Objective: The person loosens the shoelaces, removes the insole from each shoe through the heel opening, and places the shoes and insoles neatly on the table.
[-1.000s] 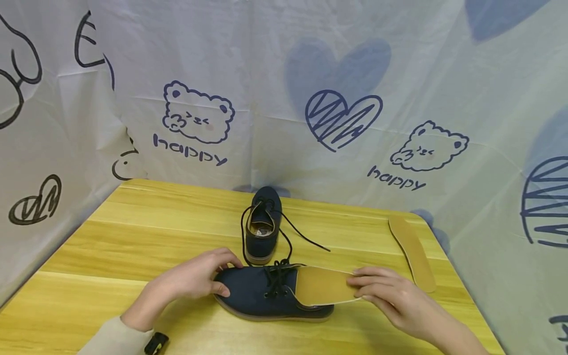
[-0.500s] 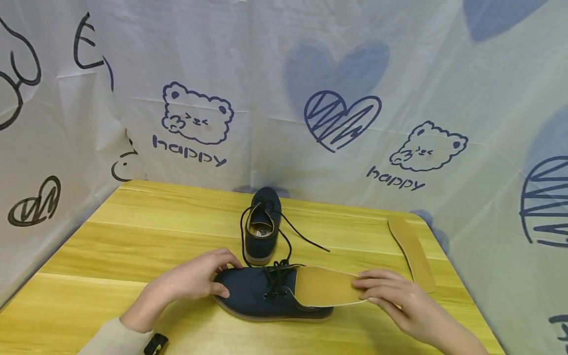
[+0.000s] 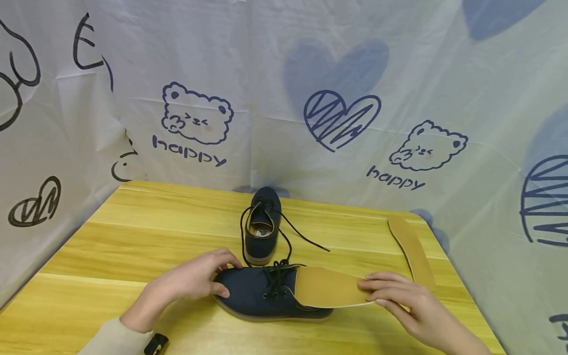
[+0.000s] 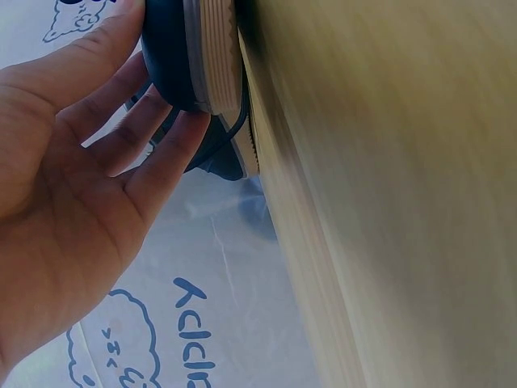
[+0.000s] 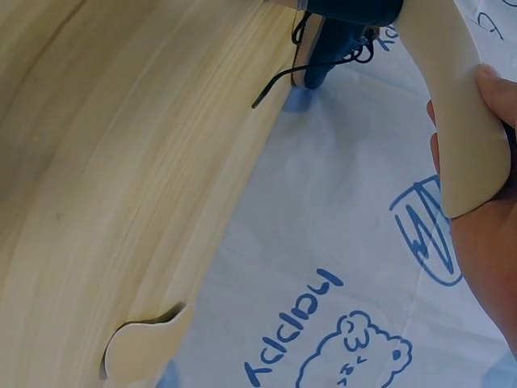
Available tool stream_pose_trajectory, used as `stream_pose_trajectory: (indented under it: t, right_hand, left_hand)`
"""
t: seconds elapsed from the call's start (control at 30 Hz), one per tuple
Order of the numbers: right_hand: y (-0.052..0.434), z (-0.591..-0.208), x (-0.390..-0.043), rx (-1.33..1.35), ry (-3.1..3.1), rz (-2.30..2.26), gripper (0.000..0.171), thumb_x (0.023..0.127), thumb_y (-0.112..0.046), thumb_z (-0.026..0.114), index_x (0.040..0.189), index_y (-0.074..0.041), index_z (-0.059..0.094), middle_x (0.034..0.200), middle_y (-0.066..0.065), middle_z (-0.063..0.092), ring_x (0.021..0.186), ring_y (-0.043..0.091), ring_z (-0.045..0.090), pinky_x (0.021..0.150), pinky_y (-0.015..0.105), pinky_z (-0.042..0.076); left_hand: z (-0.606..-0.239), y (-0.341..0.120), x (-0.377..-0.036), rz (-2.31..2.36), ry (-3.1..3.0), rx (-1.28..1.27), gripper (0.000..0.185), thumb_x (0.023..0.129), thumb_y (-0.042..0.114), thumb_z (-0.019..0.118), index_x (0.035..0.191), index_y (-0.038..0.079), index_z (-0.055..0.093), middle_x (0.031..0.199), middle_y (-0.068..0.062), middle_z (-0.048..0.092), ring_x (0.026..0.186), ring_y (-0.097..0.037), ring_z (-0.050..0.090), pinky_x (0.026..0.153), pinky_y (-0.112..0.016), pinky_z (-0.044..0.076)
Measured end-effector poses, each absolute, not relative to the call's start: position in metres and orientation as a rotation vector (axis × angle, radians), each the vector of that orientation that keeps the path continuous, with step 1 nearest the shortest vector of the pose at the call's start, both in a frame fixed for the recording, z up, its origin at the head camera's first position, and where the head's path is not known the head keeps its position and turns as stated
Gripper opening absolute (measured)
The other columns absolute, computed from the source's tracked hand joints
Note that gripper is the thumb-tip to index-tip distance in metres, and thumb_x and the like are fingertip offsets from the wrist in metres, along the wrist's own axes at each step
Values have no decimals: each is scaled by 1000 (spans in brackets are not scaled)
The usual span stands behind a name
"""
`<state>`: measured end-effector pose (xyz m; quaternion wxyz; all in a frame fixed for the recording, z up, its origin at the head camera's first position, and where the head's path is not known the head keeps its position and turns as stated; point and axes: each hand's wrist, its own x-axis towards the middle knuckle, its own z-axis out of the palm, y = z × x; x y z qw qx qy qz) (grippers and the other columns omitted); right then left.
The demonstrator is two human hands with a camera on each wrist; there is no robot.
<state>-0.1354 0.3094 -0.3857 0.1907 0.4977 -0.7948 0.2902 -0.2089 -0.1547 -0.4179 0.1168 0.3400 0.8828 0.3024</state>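
Note:
A navy lace-up shoe (image 3: 246, 293) lies sideways on the table, toe to the left. My left hand (image 3: 197, 278) grips its toe, thumb on the near side and fingers on the far side; the left wrist view shows the fingers (image 4: 174, 153) along the toe beside the ribbed sole. A tan insole (image 3: 330, 287) sticks out of the shoe's opening, its front part hidden inside. My right hand (image 3: 406, 301) pinches the insole's outer end, and in the right wrist view the thumb (image 5: 499, 93) presses one face of it.
A second navy shoe (image 3: 262, 241) stands behind the first, toe away, its black laces (image 3: 306, 231) trailing right. Another tan insole (image 3: 410, 251) lies at the table's right edge. A printed white cloth (image 3: 275, 64) hangs behind the table.
My right hand has moved slightly right, drawing the insole a little further out of the shoe. The left hand and the shoe have stayed in place.

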Motion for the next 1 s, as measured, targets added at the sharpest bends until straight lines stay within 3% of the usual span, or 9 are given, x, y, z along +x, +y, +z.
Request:
stream_pose_trajectory:
  t: [0.4,0.53,0.77,1.0]
  right_hand:
    - [320,-382,-129,1360,-2252,831,22,108,-14,56,116,-7,75,129,13,71,130,18,60,108,17,43]
    - [326,-381,-126,1315,-2302,842,22,102,-2,63,120,-8,74,129,13,71,128,18,61,107,17,43]
    - [334,-381,-122,1224,-2366,881,43,88,17,69,121,-9,75,127,13,72,124,15,64,103,15,46]
    - [339,-386,-123,1237,-2302,1027,42,88,22,64,122,-1,73,127,19,70,125,16,64,102,17,48]
  left_hand:
    - [-419,-155,-210,900,2578,993,47,84,14,88,126,9,67,125,-4,64,110,-28,64,96,-48,54]
    - [-419,-156,-210,892,2585,997,47,84,14,88,126,9,67,124,-4,64,110,-28,64,95,-47,54]
    - [-419,-156,-210,884,2593,999,47,84,14,88,125,9,67,124,-4,64,109,-28,64,95,-47,54]
    - [-420,-155,-210,886,2592,988,47,84,14,88,126,10,68,125,-4,64,110,-28,64,96,-47,54]
